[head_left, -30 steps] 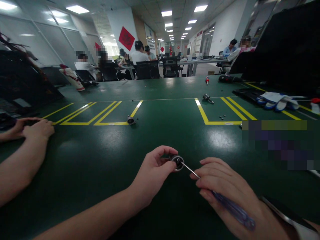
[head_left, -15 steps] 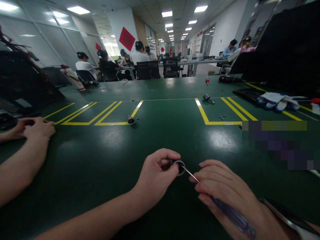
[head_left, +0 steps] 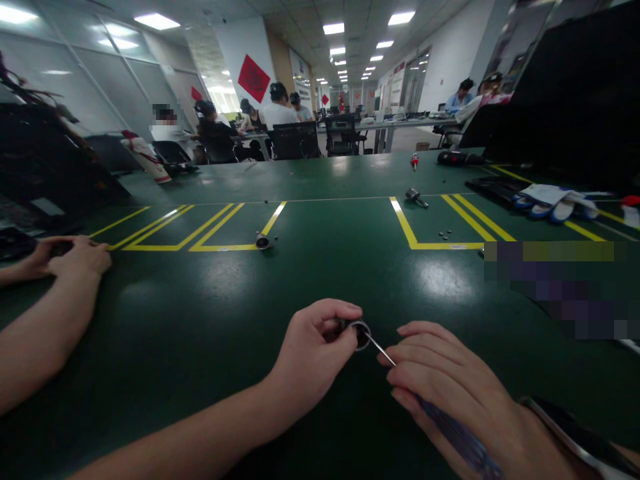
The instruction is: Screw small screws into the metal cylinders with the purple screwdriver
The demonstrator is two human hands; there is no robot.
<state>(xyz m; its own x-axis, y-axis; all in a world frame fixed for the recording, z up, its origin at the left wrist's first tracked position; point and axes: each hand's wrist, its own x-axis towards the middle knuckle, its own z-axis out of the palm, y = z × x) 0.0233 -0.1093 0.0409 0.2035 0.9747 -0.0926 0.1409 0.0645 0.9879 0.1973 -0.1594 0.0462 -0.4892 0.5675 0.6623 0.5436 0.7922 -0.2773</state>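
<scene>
My left hand [head_left: 320, 347] pinches a small hollow metal cylinder [head_left: 367, 328] between thumb and fingers, its round open end turned to the right. In my right hand [head_left: 450, 380] is a screwdriver [head_left: 457, 430] with a bluish translucent handle and a thin steel shaft. The shaft's tip reaches into the cylinder's opening, where it is hidden. Beyond my hands, a similar metal cup-shaped part [head_left: 262, 241] lies on its side on the green table [head_left: 200, 347], with a tiny piece beside it.
A co-worker's hands [head_left: 77, 257] are at the left edge. Further back lie a metal part with a shaft [head_left: 415, 197], several tiny pieces [head_left: 445, 234], a red-tipped tool [head_left: 415, 161] and white-blue gloves [head_left: 555, 202]. Yellow tape [head_left: 407, 227] marks the table. A blurred patch covers the right side.
My right hand and the screwdriver handle have shifted slightly left and down. The left hand and the metal cylinder stay almost where they were.
</scene>
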